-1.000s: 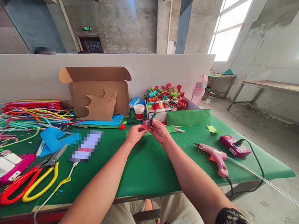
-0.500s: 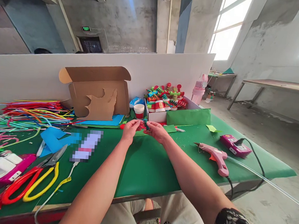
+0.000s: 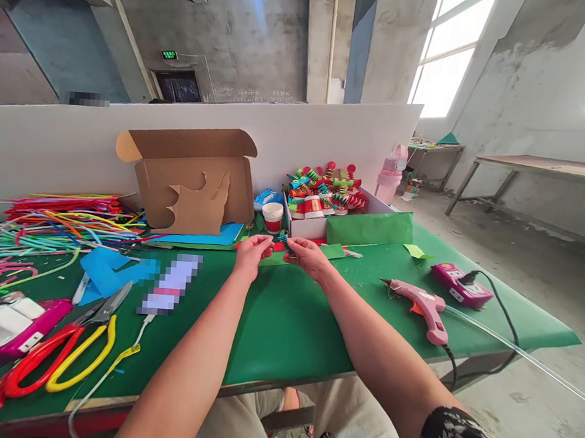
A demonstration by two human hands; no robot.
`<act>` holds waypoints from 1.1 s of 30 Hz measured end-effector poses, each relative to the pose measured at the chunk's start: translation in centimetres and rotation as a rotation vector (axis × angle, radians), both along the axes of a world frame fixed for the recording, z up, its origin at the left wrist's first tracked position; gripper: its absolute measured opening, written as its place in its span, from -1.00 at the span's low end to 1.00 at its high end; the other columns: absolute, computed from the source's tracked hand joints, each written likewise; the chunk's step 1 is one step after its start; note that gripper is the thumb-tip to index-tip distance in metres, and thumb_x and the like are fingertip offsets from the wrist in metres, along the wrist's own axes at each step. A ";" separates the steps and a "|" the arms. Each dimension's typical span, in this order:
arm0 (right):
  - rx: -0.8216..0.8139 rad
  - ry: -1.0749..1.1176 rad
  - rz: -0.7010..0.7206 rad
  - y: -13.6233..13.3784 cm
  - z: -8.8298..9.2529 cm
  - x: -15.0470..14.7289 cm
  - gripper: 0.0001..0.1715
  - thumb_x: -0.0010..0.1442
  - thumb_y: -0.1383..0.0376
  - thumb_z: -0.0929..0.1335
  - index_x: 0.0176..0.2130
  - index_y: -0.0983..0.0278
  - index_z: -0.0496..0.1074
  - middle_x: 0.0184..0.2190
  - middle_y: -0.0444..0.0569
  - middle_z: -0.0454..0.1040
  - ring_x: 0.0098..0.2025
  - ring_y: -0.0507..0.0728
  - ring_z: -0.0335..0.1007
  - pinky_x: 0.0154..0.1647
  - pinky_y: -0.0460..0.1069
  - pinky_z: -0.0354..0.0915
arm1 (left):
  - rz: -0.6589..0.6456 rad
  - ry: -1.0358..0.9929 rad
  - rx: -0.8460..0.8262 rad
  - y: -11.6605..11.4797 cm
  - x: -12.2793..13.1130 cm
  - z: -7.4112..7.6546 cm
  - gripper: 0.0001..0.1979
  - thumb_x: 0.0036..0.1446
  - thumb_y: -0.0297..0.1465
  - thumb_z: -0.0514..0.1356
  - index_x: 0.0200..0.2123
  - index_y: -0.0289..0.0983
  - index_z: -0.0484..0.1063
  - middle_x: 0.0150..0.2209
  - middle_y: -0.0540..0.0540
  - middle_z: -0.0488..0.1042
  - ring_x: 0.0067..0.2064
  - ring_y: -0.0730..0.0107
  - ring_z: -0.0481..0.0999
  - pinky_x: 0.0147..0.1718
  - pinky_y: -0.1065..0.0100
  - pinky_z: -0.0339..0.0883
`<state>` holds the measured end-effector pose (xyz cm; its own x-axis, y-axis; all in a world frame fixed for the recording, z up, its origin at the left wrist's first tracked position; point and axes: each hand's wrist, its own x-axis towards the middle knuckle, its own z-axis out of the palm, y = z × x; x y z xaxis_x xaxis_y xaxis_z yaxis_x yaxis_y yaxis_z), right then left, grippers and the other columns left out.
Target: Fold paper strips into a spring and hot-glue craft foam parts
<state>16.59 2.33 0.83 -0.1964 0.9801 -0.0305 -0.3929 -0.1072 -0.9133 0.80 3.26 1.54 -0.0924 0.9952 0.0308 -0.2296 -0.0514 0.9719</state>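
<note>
Between my two hands, above the table, is a small accordion-folded paper strip, dark with blue-green edges. My left hand pinches its left end between thumb and fingers. On the other side, the closed fingers of my right hand grip the right end. The fingers partly hide the strip. Just behind it stands a red and white paper cup. A white box at the back holds several figures made of cups and folded paper springs.
Right of my arms lie a pink glue gun and a magenta power strip. Scissors, a pixelated phone-like object and coloured pipe cleaners are on the left. A brown cardboard box stands behind.
My left hand has shifted slightly left, widening the gap between my fingertips. The folded strip looks more spread out and lower. My right hand has barely moved.
</note>
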 end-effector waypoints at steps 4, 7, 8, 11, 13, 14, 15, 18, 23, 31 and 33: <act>0.018 -0.034 0.022 0.0 -0.3 0.0 -0.72 -0.05 0.16 0.55 -0.39 0.28 0.52 -0.43 -0.12 0.52 -0.49 -0.04 0.40 -0.34 -0.07 0.45 | -0.090 0.025 0.066 -0.1 0.4 -0.1 -0.60 -0.35 -0.22 0.46 -0.39 -0.29 0.56 -0.44 -0.07 0.57 -0.43 0.43 0.47 -0.39 0.37 0.36; 0.104 -0.061 0.000 0.2 -0.5 -0.1 -0.68 -0.07 0.13 0.55 -0.36 0.26 0.52 -0.41 -0.13 0.53 -0.45 -0.04 0.41 -0.30 -0.07 0.44 | -0.090 0.007 0.021 -0.1 0.5 -0.4 -0.61 -0.30 -0.19 0.45 -0.40 -0.29 0.55 -0.44 -0.08 0.57 -0.43 0.39 0.49 -0.39 0.35 0.36; 0.138 -0.075 -0.024 0.3 -0.5 -0.1 -0.67 -0.08 0.12 0.55 -0.35 0.25 0.52 -0.41 -0.14 0.52 -0.43 -0.04 0.41 -0.30 -0.07 0.44 | -0.088 -0.009 0.003 0.0 0.4 -0.5 -0.63 -0.28 -0.18 0.45 -0.40 -0.30 0.55 -0.45 -0.08 0.57 -0.43 0.39 0.49 -0.40 0.35 0.36; 0.217 -0.126 -0.091 0.7 -0.7 -0.2 -0.65 -0.08 0.11 0.54 -0.31 0.23 0.52 -0.43 -0.15 0.51 -0.41 -0.03 0.41 -0.30 -0.07 0.42 | -0.094 -0.072 -0.032 0.1 0.3 -0.5 -0.69 -0.18 -0.21 0.42 -0.41 -0.31 0.53 -0.49 -0.07 0.54 -0.47 0.42 0.48 -0.41 0.36 0.37; 0.246 -0.157 -0.108 0.9 -0.9 -0.3 -0.65 -0.08 0.12 0.54 -0.30 0.22 0.52 -0.43 -0.15 0.51 -0.41 -0.02 0.41 -0.29 -0.06 0.42 | -0.118 -0.116 -0.056 0.1 0.3 -0.4 -0.74 -0.12 -0.26 0.41 -0.42 -0.31 0.51 -0.52 -0.06 0.52 -0.49 0.44 0.48 -0.43 0.38 0.37; 0.260 -0.172 -0.109 0.9 -0.9 -0.2 -0.65 -0.08 0.12 0.53 -0.29 0.22 0.52 -0.43 -0.15 0.51 -0.40 -0.01 0.41 -0.28 -0.05 0.42 | -0.134 -0.138 -0.068 0.0 0.4 -0.3 -0.76 -0.10 -0.28 0.40 -0.42 -0.32 0.50 -0.53 -0.06 0.52 -0.50 0.45 0.47 -0.44 0.39 0.37; 0.274 -0.189 -0.107 1.0 -1.0 -0.2 -0.66 -0.06 0.13 0.53 -0.27 0.22 0.52 -0.42 -0.14 0.52 -0.39 0.00 0.41 -0.28 -0.05 0.42 | -0.153 -0.158 -0.078 0.0 0.4 -0.2 -0.78 -0.07 -0.30 0.39 -0.42 -0.32 0.50 -0.53 -0.06 0.52 -0.51 0.46 0.47 -0.45 0.40 0.37; 0.324 -0.243 -0.099 1.2 -1.4 -0.1 -0.68 -0.01 0.16 0.50 -0.23 0.22 0.53 -0.36 -0.10 0.54 -0.33 0.02 0.44 -0.25 -0.04 0.42 | -0.209 -0.189 -0.083 -0.2 0.5 0.0 -0.82 -0.02 -0.33 0.36 -0.38 -0.32 0.50 -0.52 -0.07 0.54 -0.52 0.48 0.47 -0.44 0.40 0.39; 0.372 -0.304 -0.086 1.7 -1.8 0.0 -0.71 0.03 0.21 0.46 -0.19 0.24 0.53 -0.31 -0.07 0.57 -0.30 0.04 0.46 -0.24 -0.04 0.42 | -0.264 -0.150 -0.044 -0.4 0.4 0.0 -0.72 -0.06 -0.37 0.39 -0.23 -0.27 0.51 -0.47 -0.04 0.55 -0.51 0.50 0.48 -0.44 0.42 0.39; 0.363 -0.321 -0.091 1.4 -1.4 -0.1 -0.73 0.02 0.23 0.46 -0.22 0.24 0.54 -0.38 -0.10 0.53 -0.34 0.02 0.42 -0.26 -0.05 0.40 | -0.239 -0.102 0.010 -0.3 0.5 -0.3 -0.65 -0.34 -0.35 0.48 -0.41 -0.29 0.50 -0.50 0.01 0.49 -0.51 0.53 0.43 -0.42 0.39 0.38; 0.356 -0.329 -0.081 1.1 -1.2 -0.1 -0.74 0.03 0.23 0.45 -0.21 0.24 0.54 -0.38 -0.09 0.53 -0.33 0.03 0.43 -0.25 -0.05 0.40 | -0.225 -0.097 0.011 -0.2 0.6 -0.4 -0.64 -0.37 -0.34 0.49 -0.44 -0.30 0.49 -0.50 0.01 0.49 -0.50 0.51 0.44 -0.38 0.35 0.39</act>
<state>16.45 3.42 -0.39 -0.1557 0.9525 0.2618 -0.0711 0.2536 -0.9647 1.35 3.03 1.16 0.1281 0.9908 0.0435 -0.3288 0.0011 0.9444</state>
